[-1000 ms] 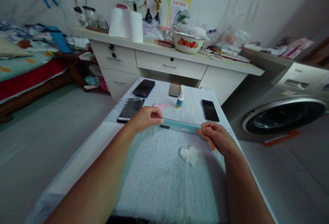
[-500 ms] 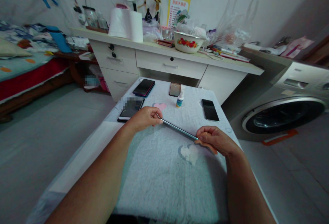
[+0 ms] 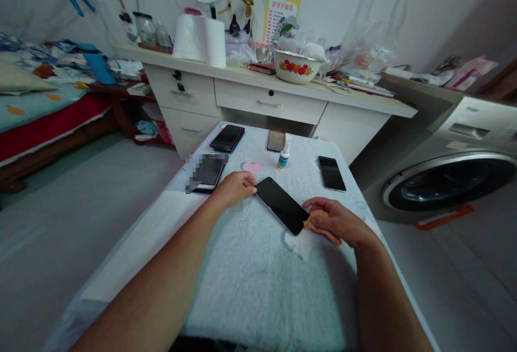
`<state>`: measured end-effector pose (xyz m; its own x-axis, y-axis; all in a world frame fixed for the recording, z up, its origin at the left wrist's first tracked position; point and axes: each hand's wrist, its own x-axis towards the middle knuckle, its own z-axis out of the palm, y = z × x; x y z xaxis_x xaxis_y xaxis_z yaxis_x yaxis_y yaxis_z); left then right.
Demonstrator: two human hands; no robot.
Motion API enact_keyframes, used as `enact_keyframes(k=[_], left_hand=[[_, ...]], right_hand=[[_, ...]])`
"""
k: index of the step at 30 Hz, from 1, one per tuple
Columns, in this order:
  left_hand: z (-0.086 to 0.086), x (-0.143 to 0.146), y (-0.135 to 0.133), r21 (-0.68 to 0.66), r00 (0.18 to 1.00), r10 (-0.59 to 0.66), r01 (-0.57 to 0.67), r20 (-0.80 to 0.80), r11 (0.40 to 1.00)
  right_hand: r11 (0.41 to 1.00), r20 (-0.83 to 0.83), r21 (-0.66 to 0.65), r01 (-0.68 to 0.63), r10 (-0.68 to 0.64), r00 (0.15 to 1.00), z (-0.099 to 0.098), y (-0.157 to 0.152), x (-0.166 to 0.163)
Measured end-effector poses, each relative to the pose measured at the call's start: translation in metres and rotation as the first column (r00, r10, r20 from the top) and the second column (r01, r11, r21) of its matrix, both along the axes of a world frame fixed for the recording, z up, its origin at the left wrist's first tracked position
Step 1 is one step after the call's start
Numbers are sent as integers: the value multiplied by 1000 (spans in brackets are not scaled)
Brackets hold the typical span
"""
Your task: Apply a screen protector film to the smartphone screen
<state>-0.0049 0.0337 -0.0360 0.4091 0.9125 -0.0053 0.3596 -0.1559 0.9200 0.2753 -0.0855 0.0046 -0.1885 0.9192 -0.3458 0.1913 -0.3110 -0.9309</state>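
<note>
A black-screened smartphone (image 3: 281,205) is face up over the middle of the cloth-covered table (image 3: 250,282). My left hand (image 3: 239,187) pinches its far left corner between thumb and fingers. At the near right end, my right hand (image 3: 333,220) grips an orange cloth (image 3: 323,226), its fingers by the phone's edge. Beyond the phone stands a small white spray bottle (image 3: 283,157) with a blue and yellow label. Whether the phone rests fully on the table I cannot tell.
More phones lie around: one at the right (image 3: 332,173), a dark one at the back left (image 3: 227,138), a partly blurred one at the left (image 3: 208,171), and a brownish one (image 3: 276,140) behind the bottle. A white desk (image 3: 266,93) and a washing machine (image 3: 448,152) border the table.
The phone was held edge-on, showing its thin side; now it has turned so its black screen faces up. Both hands stay at its ends, the cloth still in my right hand.
</note>
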Motion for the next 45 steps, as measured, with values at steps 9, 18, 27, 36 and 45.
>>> enact_keyframes(k=[9,18,27,36,45], left_hand=[[3,3,0,187,979,85,-50,-185,981],[10,9,-9,305,920,133,-15,-370,952],[12,13,-11,321,910,136,-3,-391,947],[2,16,-7,284,972,47,21,-231,959],[-3,20,-5,313,969,25,55,-245,948]], right_hand=[[999,222,7,50,-51,974,-2,1,-2],[999,263,18,48,-51,964,0,0,-5],[994,69,-111,-22,30,997,4,-4,-16],[999,-81,0,-50,49,995,3,-2,-32],[916,158,398,-48,-18,987,-25,8,-45]])
